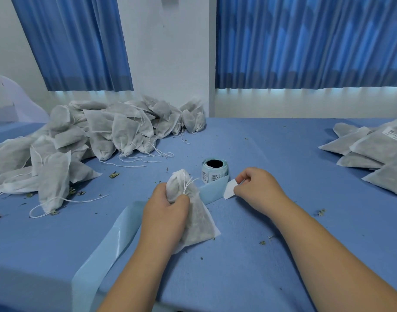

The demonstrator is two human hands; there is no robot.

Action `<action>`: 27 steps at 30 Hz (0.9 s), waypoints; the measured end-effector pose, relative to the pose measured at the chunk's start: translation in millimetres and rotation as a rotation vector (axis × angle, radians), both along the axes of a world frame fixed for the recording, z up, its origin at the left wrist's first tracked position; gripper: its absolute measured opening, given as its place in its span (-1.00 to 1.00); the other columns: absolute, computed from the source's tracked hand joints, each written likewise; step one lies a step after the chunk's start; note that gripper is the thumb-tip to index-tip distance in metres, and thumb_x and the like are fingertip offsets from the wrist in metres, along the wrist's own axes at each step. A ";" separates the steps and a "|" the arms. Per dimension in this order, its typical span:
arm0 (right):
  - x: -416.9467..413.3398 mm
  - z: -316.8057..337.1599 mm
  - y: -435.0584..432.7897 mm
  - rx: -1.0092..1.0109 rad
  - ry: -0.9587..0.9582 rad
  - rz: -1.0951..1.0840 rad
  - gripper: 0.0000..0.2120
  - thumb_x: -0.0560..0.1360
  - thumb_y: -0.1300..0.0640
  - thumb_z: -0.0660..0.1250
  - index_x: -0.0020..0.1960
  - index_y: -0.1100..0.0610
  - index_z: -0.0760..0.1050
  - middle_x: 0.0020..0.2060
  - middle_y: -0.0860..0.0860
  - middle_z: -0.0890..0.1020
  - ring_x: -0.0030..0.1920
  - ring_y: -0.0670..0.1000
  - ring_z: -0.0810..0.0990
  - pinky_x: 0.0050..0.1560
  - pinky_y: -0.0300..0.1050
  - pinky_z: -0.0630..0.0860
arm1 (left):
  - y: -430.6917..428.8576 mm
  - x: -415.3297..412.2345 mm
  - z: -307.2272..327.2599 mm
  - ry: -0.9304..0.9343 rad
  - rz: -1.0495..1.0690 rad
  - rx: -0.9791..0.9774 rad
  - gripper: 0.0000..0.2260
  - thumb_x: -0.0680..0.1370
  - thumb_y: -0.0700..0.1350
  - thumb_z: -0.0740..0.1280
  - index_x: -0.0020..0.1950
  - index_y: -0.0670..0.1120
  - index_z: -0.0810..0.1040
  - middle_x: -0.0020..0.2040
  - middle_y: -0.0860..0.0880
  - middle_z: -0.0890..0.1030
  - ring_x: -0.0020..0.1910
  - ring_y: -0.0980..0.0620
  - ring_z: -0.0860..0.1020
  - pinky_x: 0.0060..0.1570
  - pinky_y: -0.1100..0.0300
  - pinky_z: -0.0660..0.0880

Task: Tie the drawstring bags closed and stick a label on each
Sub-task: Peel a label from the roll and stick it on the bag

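My left hand [165,207] grips a white mesh drawstring bag [197,219] near its cinched neck, its string knotted at the top; the bag's bottom rests on the blue table [249,266]. To its right, my right hand [253,183] pinches a small white label [229,189] by one end, just above the table. Behind both hands stands the label roll [214,171], with its pale blue backing strip [107,251] trailing under the bag toward the table's front left edge.
A big heap of unlabelled bags with loose strings [91,136] covers the left and back of the table. A stack of labelled bags [373,152] lies at the right edge. Dried herb crumbs are scattered about. Blue curtains hang behind.
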State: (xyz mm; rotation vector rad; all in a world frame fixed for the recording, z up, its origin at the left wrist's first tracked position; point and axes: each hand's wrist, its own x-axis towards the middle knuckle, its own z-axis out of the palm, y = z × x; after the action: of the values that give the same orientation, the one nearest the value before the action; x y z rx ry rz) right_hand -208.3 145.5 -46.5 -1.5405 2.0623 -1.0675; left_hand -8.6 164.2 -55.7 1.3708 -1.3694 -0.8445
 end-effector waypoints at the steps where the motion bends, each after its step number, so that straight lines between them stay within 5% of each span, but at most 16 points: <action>1: -2.6 0.8 0.6 0.024 0.007 -0.014 -0.90 0.39 0.21 0.33 -0.14 0.03 0.52 -0.23 -0.09 0.53 -0.24 -0.09 0.47 -0.33 -0.19 0.34 | 0.3 -0.1 0.3 0.000 0.005 -0.001 -0.92 0.50 -0.16 0.27 -0.12 0.02 0.50 -0.29 0.11 0.54 -0.42 0.28 0.46 -0.38 0.20 0.29; 7: -18.7 10.4 12.0 0.048 -0.007 -0.079 -0.90 0.43 0.22 0.27 -0.22 0.05 0.46 -0.26 -0.06 0.51 -0.29 -0.06 0.45 -0.35 -0.18 0.31 | 2.6 0.4 1.8 0.009 0.005 0.001 -0.94 0.50 -0.16 0.27 -0.12 0.00 0.50 -0.29 0.09 0.54 -0.35 0.16 0.47 -0.36 0.16 0.30; 11: -18.4 19.6 24.4 -0.025 -0.219 0.028 -0.87 0.42 0.28 0.25 -0.18 0.12 0.56 -0.34 0.00 0.53 -0.31 0.01 0.45 -0.24 -0.11 0.37 | 4.7 2.2 1.9 0.029 -0.066 -0.021 -0.90 0.51 -0.19 0.27 -0.13 0.01 0.51 -0.39 0.21 0.51 -0.45 0.27 0.42 -0.38 0.26 0.34; 14: -15.8 28.9 42.3 -0.059 -0.388 0.217 -0.80 0.43 0.34 0.29 -0.16 0.10 0.62 -0.37 -0.07 0.58 -0.36 -0.09 0.49 -0.26 -0.15 0.40 | 9.1 2.5 6.3 0.054 -0.178 -0.082 -0.84 0.52 -0.24 0.30 -0.05 0.03 0.55 -0.18 0.14 0.59 -0.26 0.22 0.50 -0.29 0.37 0.37; 17: -21.3 35.3 59.3 -0.083 -0.588 0.422 -0.84 0.32 0.33 0.35 -0.17 0.14 0.61 -0.35 -0.02 0.57 -0.34 -0.02 0.51 -0.30 -0.17 0.44 | 14.8 0.8 7.1 0.043 -0.304 -0.150 -0.79 0.54 -0.22 0.33 0.03 0.09 0.56 0.01 -0.02 0.60 -0.02 0.06 0.57 -0.08 0.20 0.42; 21: -34.9 40.7 71.0 -0.158 -0.901 0.574 -0.79 0.28 0.36 0.28 -0.17 0.18 0.61 -0.30 0.12 0.50 -0.33 0.04 0.55 -0.38 -0.18 0.46 | 18.5 -15.3 13.7 0.069 -0.421 -0.097 -0.77 0.49 -0.14 0.34 0.06 0.16 0.53 -0.06 0.14 0.65 -0.09 0.18 0.60 -0.11 0.32 0.49; 27: -36.8 41.2 72.6 -0.247 -1.009 0.632 -0.77 0.31 0.40 0.28 -0.15 0.18 0.62 -0.24 0.14 0.66 -0.19 0.11 0.69 -0.30 -0.19 0.57 | 13.4 -58.5 15.4 0.227 -0.452 0.136 -0.62 0.32 0.00 0.34 0.12 0.21 0.50 -0.03 -0.08 0.68 -0.14 -0.03 0.66 -0.03 0.00 0.56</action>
State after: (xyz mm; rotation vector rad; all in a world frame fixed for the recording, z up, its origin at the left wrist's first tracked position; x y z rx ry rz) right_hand -245.1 218.1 -5.3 -1.2003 0.7346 -1.4261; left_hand -67.0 177.6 -40.3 1.0352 -1.4840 -1.3702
